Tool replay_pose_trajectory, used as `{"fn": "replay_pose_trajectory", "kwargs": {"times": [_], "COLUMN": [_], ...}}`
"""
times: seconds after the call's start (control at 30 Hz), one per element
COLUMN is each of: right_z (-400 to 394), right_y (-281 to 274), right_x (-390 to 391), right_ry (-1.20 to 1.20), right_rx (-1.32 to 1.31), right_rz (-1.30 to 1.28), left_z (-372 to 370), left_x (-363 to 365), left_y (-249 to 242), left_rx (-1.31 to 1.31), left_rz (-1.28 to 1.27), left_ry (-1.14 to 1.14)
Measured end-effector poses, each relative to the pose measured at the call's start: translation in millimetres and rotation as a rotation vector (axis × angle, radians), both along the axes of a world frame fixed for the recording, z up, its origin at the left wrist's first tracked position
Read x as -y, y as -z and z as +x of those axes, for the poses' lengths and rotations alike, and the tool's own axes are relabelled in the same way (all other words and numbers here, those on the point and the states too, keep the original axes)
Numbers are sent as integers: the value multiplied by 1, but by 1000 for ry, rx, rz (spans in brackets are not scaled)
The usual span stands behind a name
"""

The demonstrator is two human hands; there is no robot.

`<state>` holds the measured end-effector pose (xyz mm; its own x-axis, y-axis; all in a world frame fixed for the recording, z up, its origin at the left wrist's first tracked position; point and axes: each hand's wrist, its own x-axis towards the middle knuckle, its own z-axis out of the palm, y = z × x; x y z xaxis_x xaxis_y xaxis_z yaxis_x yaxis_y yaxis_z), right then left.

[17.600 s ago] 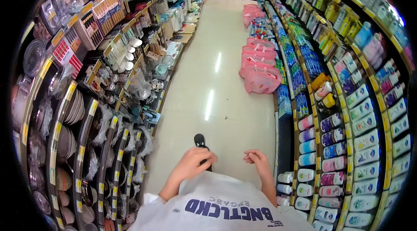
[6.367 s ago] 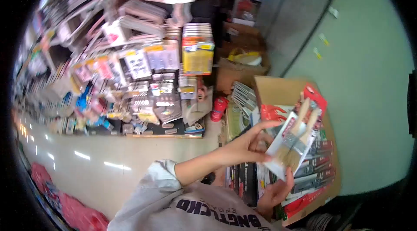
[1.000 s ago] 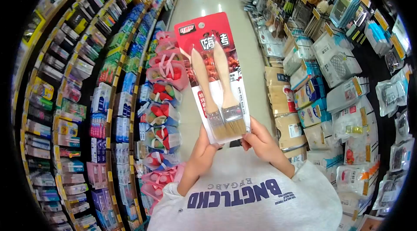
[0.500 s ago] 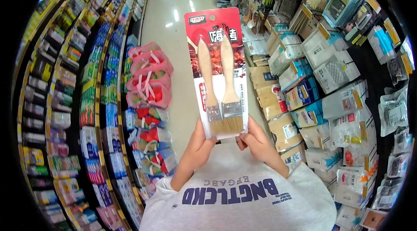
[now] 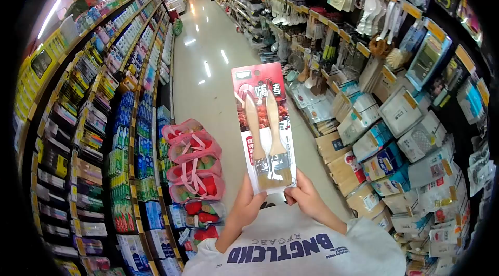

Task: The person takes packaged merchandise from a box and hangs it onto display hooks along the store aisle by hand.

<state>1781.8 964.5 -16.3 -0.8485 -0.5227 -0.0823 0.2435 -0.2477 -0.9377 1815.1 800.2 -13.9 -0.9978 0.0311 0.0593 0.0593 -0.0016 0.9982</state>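
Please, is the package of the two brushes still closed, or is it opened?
It looks closed: the brushes sit flat behind clear plastic on the card, with no opening visible.

The left hand [image 5: 246, 203] and right hand [image 5: 307, 196] were both raised in front of the body, at nearly the same height, apart from each other. Both were closed in a grip. The left thumb [image 5: 258, 199] slanted inward and upward across the front, and the left fingers were mostly hidden behind. The right thumb [image 5: 292, 192] pointed inward, toward the left hand, with some right fingers [image 5: 290, 200] curled beneath it. The left forearm [image 5: 227, 236] and right forearm [image 5: 329, 219] angled toward each other, closer at the wrists than farther back.
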Motion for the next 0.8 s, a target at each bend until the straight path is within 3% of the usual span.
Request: {"fn": "replay_pose_trajectory", "kwargs": {"times": [0.3,0.43,0.57,0.8], "right_z": [-119,-190,-266,-365], "right_y": [9,10,-15,-11], "right_x": [77,93,96,89], "right_ry": [-197,-264,-330,-287], "right_rx": [-45,-85,-164,-156], "right_rz": [69,24,31,43], "left_z": [-79,-143,-212,-312], "left_x": [61,72,75,63], "left_y": [15,26,-3,5], "left_rx": [138,55,51,-42], "left_rz": [159,125,174,147], "left_ry": [-238,-337,-359,-390]}}
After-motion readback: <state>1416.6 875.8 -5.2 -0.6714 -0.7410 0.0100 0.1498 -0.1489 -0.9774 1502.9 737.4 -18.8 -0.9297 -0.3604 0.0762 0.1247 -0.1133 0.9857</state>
